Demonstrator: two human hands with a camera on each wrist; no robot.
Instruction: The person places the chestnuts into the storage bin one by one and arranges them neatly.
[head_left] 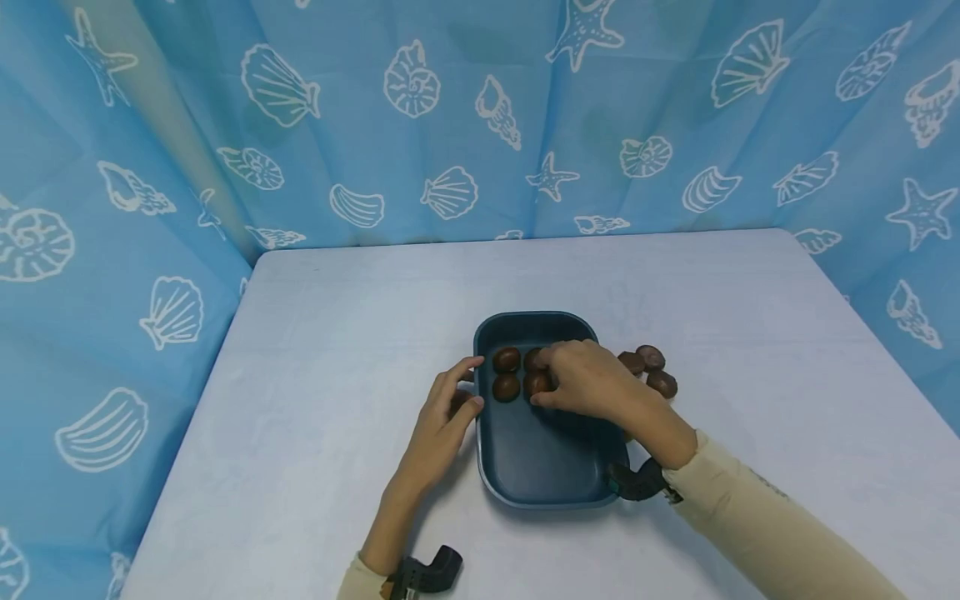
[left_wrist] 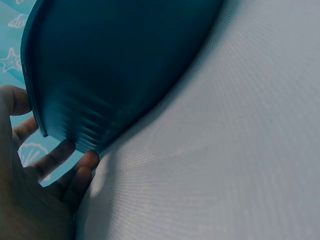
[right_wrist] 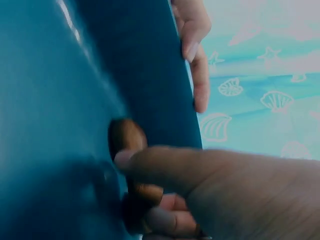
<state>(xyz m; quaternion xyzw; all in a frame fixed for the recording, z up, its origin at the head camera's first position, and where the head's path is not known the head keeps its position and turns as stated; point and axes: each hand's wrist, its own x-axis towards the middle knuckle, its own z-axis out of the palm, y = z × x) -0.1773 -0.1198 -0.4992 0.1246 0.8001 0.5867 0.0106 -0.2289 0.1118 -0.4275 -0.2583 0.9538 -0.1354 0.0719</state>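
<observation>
A dark blue rectangular tray (head_left: 551, 475) with rounded corners lies on the table. Inside it, shiny brown chestnuts stand in two pairs, such as the chestnut (head_left: 506, 360) in the left pair. My right hand (head_left: 588, 379) reaches into the tray from the right, thumb and fingers pinching the near chestnut (head_left: 537, 383) of the right pair. The right wrist view shows the thumb against a chestnut (right_wrist: 131, 136) close to the tray's side wall. My left hand (head_left: 442, 421) touches the tray's left rim and outer wall with spread, slightly bent fingers (left_wrist: 60, 155).
Several more chestnuts (head_left: 662, 384) lie on the white table (head_left: 337, 350) just right of the tray, partly behind the right forearm. A blue curtain (head_left: 360, 150) with white shell prints hangs behind and beside the table. Black wrist mounts (head_left: 431, 571) sit on both arms.
</observation>
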